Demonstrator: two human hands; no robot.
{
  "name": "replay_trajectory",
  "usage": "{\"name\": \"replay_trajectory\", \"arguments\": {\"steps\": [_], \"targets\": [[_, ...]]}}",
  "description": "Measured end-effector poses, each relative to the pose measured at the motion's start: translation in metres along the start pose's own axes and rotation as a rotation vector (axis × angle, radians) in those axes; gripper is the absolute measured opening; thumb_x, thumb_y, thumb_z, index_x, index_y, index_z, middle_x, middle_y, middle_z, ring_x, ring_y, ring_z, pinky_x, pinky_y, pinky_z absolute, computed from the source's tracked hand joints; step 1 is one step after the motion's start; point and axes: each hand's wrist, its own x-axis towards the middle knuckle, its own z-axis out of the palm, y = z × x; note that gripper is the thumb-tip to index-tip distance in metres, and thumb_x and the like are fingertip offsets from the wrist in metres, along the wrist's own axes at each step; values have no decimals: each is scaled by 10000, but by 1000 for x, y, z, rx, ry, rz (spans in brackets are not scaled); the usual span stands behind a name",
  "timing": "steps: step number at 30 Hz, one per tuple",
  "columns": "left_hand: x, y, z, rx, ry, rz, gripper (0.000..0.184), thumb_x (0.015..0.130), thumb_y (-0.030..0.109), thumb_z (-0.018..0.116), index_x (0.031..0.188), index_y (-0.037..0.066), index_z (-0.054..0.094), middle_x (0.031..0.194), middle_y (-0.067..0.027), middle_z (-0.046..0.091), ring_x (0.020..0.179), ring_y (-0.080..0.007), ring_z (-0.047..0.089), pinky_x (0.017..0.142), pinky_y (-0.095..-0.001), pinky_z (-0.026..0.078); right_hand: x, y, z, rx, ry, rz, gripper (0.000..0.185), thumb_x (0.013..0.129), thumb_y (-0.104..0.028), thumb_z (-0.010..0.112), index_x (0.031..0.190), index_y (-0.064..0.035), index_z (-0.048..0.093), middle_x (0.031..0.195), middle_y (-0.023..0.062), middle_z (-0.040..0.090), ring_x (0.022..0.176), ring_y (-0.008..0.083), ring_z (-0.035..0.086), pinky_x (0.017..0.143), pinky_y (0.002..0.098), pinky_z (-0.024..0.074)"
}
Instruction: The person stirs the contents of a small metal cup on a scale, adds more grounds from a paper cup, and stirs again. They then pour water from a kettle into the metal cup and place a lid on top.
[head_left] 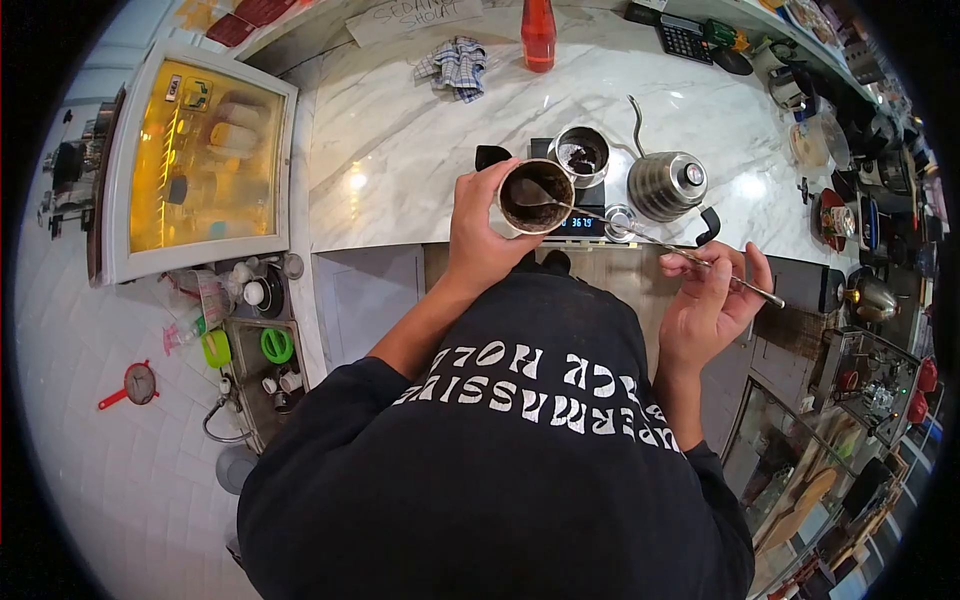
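Note:
My left hand [475, 228] is wrapped round a cup [552, 220], tilted so that its inside faces me. Dark brown residue coats the inside of the cup. Between the fingers of my right hand [708, 295] is a long-handled spoon [655, 243], its bowl end inside the cup. Just behind the cup stands a metal container [604, 170] with dark grounds in it. Partly covered by the cup is a black digital scale [575, 222] with lit digits. A steel gooseneck kettle [668, 190] with a black handle stands to the right of the scale.
A red bottle [538, 40] and a checked cloth [455, 68] are at the back of the marble counter [390, 150]. A small round metal item [620, 222] lies beside the scale. On the left is a lit, glass-fronted cabinet [205, 160]; a sink [262, 400] is below it.

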Motion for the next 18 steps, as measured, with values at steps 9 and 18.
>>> {"name": "replay_trajectory", "arguments": {"steps": [9,18], "targets": [[15,-32,-15,111,45,-192,793,702,159,903,1399,61,538,1199,-139,601,1095,-254,623,950,-375,500,13,-1,-16,-54,198,-114,318,1075,-62,436,1380,-35,350,1027,185,625,794,289,698,694,375,581],[22,-44,-13,41,21,-193,793,716,156,899,1409,60,525,1216,-134,606,1119,-245,626,972,-373,494,11,30,-4,-392,-37,-265,356,1020,34,402,1365,-17,327,1074,221,609,827,297,699,764,408,599]]}}
